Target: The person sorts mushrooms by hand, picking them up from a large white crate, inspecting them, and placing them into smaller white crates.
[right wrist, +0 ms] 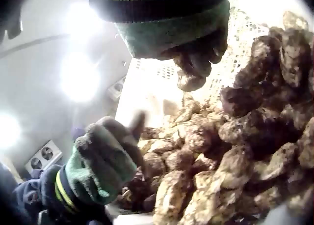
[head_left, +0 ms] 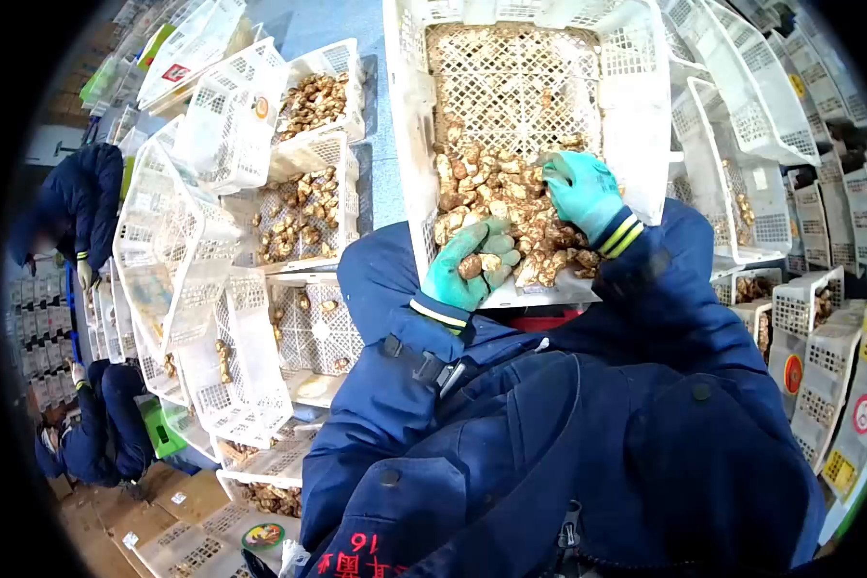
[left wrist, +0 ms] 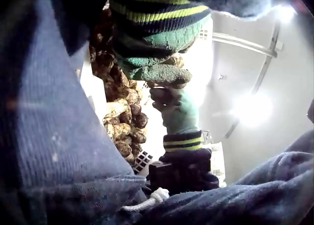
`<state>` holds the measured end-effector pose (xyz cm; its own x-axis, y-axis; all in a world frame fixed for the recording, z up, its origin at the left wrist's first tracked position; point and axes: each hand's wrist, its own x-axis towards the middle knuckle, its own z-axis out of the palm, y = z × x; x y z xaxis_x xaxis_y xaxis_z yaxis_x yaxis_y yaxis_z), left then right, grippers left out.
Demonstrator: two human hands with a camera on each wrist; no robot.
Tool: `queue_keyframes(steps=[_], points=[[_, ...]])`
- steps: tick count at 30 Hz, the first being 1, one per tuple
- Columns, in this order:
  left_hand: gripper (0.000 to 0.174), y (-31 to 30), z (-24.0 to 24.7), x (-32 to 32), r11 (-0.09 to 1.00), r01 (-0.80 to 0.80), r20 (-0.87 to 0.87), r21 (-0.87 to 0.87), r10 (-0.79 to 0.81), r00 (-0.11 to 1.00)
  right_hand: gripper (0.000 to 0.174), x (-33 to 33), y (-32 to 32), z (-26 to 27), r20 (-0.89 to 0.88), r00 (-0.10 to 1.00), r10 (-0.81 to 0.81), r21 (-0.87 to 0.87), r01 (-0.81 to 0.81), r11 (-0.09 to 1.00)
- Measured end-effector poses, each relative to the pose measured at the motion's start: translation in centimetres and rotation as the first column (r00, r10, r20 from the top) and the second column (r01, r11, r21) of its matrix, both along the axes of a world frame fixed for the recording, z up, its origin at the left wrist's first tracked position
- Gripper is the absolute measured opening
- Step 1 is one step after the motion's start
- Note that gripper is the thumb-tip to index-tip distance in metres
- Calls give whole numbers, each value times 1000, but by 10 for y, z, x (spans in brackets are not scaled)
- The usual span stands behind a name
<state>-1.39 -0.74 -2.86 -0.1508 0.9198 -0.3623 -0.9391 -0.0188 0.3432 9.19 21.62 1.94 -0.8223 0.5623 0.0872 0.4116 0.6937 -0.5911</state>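
Brown, dirt-covered knobbly pieces (head_left: 511,188) (right wrist: 235,171) fill the near half of a white slatted crate (head_left: 645,106) across the person's lap. In a green glove, the left hand (head_left: 467,265) (left wrist: 162,48) (right wrist: 100,161) is turned palm up at the crate's near left corner, its fingers curled round a small brown piece (head_left: 470,267). The right hand (head_left: 583,193) (left wrist: 179,112) (right wrist: 176,38), gloved alike, is over the heap near the right wall; in the right wrist view its fingers grip a brown piece (right wrist: 191,81). Its fingertips are partly hidden in the head view.
White crates, some with similar pieces (head_left: 303,217), stand stacked on the left, and more crates (head_left: 742,202) are on the right. Two people in dark blue clothes (head_left: 91,202) (head_left: 106,429) are at far left. The crate's far half shows bare slatted floor (head_left: 515,87).
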Motion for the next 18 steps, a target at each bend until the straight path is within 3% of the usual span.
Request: queue_keyframes(steps=[1, 2, 4, 5, 7, 8, 9, 10, 11, 13, 15, 17, 18], points=[[38, 4, 21, 0, 999, 31, -70, -14, -32, 997, 21, 6, -2, -3, -185, 978, 96, 173, -64, 983], [42, 6, 40, 5, 999, 21, -161, -37, -27, 987, 21, 9, -12, 10, -241, 954, 178, 225, -123, 967], [44, 8, 19, 4, 996, -4, -5, 84, 5, 1000, 17, 7, -37, 47, -374, 834, 405, 302, -304, 904], [44, 7, 11, 3, 990, -28, 73, 141, 18, 997, 16, 2, -45, 58, -261, 825, 501, 179, -468, 865], [46, 5, 25, 5, 991, -40, -21, 129, 43, 999, 18, -7, -39, 54, -468, 720, 512, 164, -498, 851], [48, 3, 23, 5, 989, -19, -116, 143, 36, 993, 15, -10, -24, 48, -347, 826, 444, 217, -389, 895], [49, 7, 24, -3, 967, 70, 73, 246, -90, 993, 13, -18, -4, 39, -227, 911, 345, 286, -277, 918], [47, 6, 20, -4, 975, 74, 61, 212, -89, 994, 18, -34, 13, 27, -207, 946, 250, 329, -173, 928], [44, 5, 15, -4, 981, 79, 47, 178, -89, 995, 19, -44, 24, 18, -4, 988, 154, 293, -146, 945], [42, 3, 21, -3, 988, 54, -7, 142, -53, 999, 26, -70, 30, -5, 374, 917, 139, 288, -257, 922], [42, 6, 16, 1, 984, 9, -10, 178, -7, 1000, 35, -89, 16, -19, 540, 824, 173, 208, -330, 921], [42, 4, 11, 0, 988, 8, 11, 153, -10, 1000, 46, -101, 7, -22, 681, 726, 96, 169, -282, 944], [42, 3, 8, -1, 992, 3, 7, 129, -4, 1000, 44, -105, 7, -26, 659, 745, 102, 167, -277, 946]])
